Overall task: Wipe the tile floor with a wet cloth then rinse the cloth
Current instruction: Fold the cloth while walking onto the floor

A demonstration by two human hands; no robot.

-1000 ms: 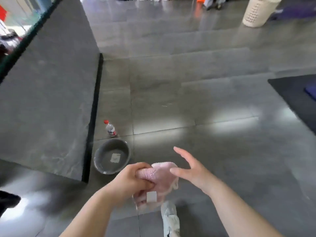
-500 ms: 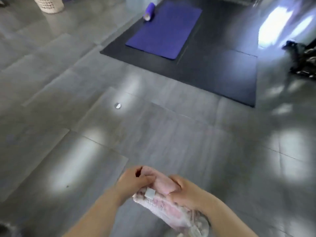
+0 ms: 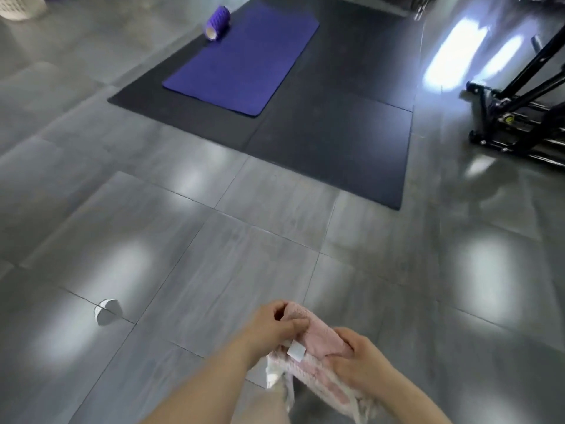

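Grey tile floor (image 3: 189, 270) fills the head view, glossy with window glare; a black mat (image 3: 336, 123) lies well ahead, carrying a purple mat (image 3: 244, 59) and a roller (image 3: 217, 22). Near the left lies a small white scrap (image 3: 107, 312). Low in the frame, the pink cloth (image 3: 318, 341) hangs between both hands above the floor: the left hand (image 3: 275, 325) pinches its upper end, the right hand (image 3: 360, 359) is clenched around its middle. The cloth looks soft, limp and probably heavy with water, so gathering it into a wad suits wiping best.
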